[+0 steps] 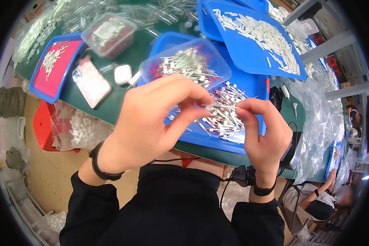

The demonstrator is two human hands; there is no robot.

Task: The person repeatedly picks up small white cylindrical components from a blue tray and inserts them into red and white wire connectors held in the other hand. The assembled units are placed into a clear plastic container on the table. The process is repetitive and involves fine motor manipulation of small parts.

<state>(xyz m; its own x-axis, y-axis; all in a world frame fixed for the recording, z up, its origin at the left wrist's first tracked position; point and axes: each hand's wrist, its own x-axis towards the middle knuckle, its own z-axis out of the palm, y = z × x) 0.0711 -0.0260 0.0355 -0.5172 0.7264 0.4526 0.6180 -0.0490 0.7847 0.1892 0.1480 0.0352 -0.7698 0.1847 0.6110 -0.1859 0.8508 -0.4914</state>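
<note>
Our two hands meet over the middle of the table (104, 107), both pinching the same small thing: a thin pale stick (220, 106), which lies roughly level between them. Our left hand (145, 119) grips its left end between thumb and forefinger, and our right hand (266, 133) has its right end in the same kind of pinch; it is too small and blurred for us to tell whether it is one piece or two joined. The stick is in front of a heap of white-tipped parts with red wires (227, 121), which lies in a blue tray (256, 88). A clear plastic box (223, 73) with more such parts sits over that tray, just beyond our left hand. To the upper right, another blue tray (294, 73) carries many short white tubes (270, 37). On the left we have a phone (93, 84), a small white case (122, 74) near it, a second clear box (110, 51), and a pink-lined blue tray (36, 91) with a little pile of white pieces (52, 61). A black band (96, 164) circles our left wrist. Far to the right, a co-worker (322, 199) sits at the table.
</note>
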